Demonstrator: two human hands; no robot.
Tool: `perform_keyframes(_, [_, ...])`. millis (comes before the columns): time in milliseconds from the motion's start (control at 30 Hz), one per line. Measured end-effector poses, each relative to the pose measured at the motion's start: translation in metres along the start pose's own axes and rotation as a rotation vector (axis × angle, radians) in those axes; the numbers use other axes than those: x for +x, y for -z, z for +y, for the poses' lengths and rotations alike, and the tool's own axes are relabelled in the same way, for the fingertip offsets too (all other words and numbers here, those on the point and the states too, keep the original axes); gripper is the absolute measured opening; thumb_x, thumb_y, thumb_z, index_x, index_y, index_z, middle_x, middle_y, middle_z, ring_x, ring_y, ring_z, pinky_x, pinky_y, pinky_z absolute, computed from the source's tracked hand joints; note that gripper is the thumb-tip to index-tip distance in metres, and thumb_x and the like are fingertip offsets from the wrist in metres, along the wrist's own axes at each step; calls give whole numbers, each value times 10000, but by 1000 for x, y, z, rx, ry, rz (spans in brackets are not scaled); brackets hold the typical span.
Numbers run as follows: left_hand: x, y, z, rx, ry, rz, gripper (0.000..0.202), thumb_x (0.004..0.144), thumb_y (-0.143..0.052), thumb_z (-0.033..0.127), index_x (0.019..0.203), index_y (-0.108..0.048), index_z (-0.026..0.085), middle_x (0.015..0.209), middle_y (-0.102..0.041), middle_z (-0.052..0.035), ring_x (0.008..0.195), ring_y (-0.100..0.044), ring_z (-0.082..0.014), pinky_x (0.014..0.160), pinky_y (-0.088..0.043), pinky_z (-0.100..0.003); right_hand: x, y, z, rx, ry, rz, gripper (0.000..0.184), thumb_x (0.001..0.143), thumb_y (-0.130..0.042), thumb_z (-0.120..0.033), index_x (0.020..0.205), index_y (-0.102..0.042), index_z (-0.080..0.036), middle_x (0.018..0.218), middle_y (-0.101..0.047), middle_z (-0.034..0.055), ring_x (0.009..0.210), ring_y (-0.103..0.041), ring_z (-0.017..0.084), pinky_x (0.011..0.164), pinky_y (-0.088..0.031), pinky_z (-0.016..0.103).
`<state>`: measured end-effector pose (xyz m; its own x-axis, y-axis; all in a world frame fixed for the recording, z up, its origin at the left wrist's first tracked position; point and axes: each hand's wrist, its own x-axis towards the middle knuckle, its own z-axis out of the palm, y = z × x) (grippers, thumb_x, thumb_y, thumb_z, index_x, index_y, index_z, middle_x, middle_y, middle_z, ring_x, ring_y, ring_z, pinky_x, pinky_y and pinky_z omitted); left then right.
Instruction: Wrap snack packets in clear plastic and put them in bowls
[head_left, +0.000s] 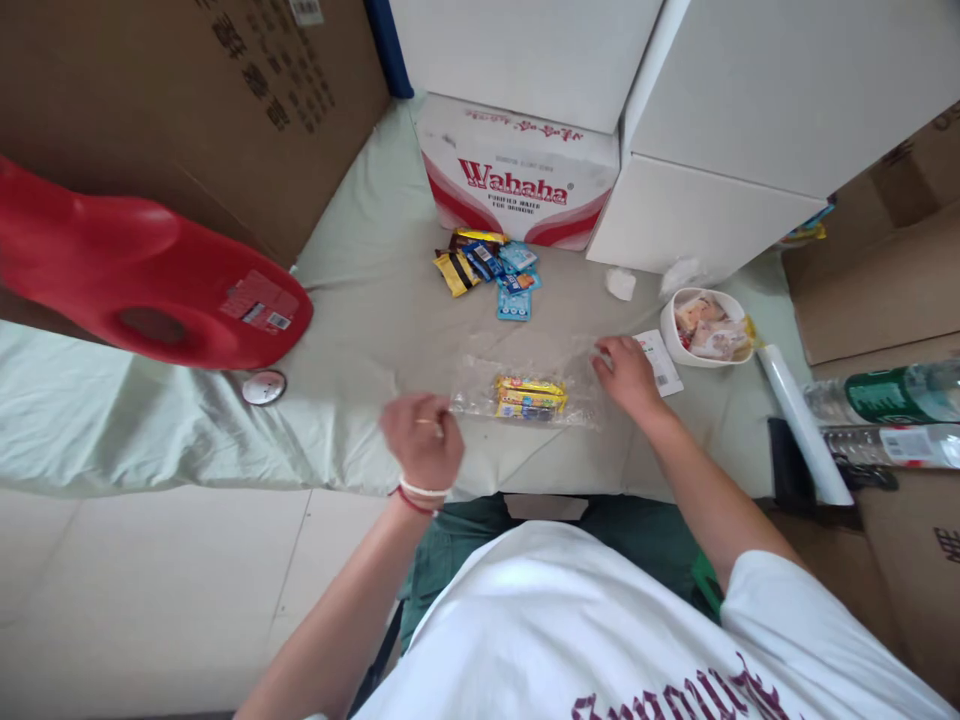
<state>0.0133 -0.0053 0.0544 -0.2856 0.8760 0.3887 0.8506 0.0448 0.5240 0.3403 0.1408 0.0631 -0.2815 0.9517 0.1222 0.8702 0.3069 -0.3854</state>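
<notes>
A clear plastic bag [476, 385] lies flat on the cloth-covered table in front of me. Several small snack packets in yellow wrappers [531, 397] show in its middle. At the bag's left end my left hand [426, 440] is closed, with thumb and fingers pressed together on the edge; motion blurs it a little. My right hand [626, 375] has its fingers bent in at the bag's right end, and the fingertips appear to pinch the film there. Behind the bag is a small heap of snack packets in blue, yellow and brown wrappers [484, 262].
A white bowl [675, 345] of wrapped food stands at right, beside a printed card [660, 362] and a white roll [806, 425]. A red jug [172, 270] and round tin [264, 387] are at left. A Wahaha carton [517, 185] stands behind; plastic bottles [892, 392] lie far right.
</notes>
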Motion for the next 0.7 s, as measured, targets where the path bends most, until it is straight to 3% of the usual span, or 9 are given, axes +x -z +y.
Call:
perform_keyframes(67, [-12, -10, 24, -93, -236, -275, 413, 943, -461, 227, 1288, -685, 264, 1263, -713, -121, 1274, -605, -306, 1139, -388, -540, 31, -6, -12, -2, 131, -41, 386, 968, -579, -271, 1321, -662, -140, 1272, -660, 193, 1201, -571, 342, 1065, -450, 483])
perform_keyframes(133, [-15, -27, 46, -96, -345, -450, 554, 936, -448, 190, 1461, -601, 278, 1455, -656, -108, 1355, -572, -301, 1131, -385, -518, 58, -17, -29, -18, 188, -133, 522, 937, -658, -285, 1423, -598, -106, 1354, -632, 215, 1251, -542, 353, 1095, -434, 483])
perform_keyframes(233, [-7, -51, 64, -1, -318, -546, 609, 939, -451, 161, 1534, -543, 250, 1558, -591, -105, 1426, -524, -305, 1077, -414, -494, 84, -34, -52, -32, 121, -314, 634, 844, -801, -314, 1405, -610, -89, 1205, -706, 210, 1168, -583, 352, 1017, -471, 450])
perform_keyframes(333, [1, -61, 66, 62, -299, -594, 558, 963, -441, 155, 1494, -590, 237, 1544, -607, -96, 1445, -508, -303, 1057, -426, -491, 92, -39, -62, 43, 52, -452, 389, 836, -786, -250, 1201, -736, -124, 962, -749, 115, 937, -641, 262, 845, -485, 337])
perform_keyframes(400, [3, -63, 65, 75, -309, -609, 535, 982, -430, 158, 1483, -603, 227, 1554, -599, -93, 1446, -509, -301, 1064, -428, -497, 85, -36, -63, 134, 71, -489, 237, 895, -711, -246, 1093, -779, -136, 849, -729, 55, 788, -626, 197, 745, -455, 286])
perform_keyframes(467, [2, -63, 63, 76, -312, -607, 519, 996, -430, 166, 1483, -602, 210, 1559, -592, -100, 1444, -513, -303, 1062, -442, -509, 69, -30, -63, 237, 164, -489, 238, 949, -634, -250, 1093, -794, -149, 812, -714, 25, 725, -610, 169, 708, -439, 272])
perform_keyframes(600, [0, -68, 56, 8, -312, -581, 440, 958, -484, 143, 1334, -712, 173, 1435, -682, -143, 1425, -544, -312, 1093, -478, -534, 17, -26, -64, 335, 479, -461, 368, 980, -552, -176, 1278, -762, -225, 1054, -758, 56, 895, -660, 191, 835, -483, 298])
perform_keyframes(700, [0, -70, 37, -221, -324, -571, 392, 863, -530, 98, 1131, -792, 212, 1292, -759, -108, 1379, -599, -276, 1166, -481, -521, -17, -31, -65, 253, 570, -445, 452, 1013, -510, -153, 1411, -687, -269, 1186, -730, 89, 1021, -644, 227, 907, -498, 340])
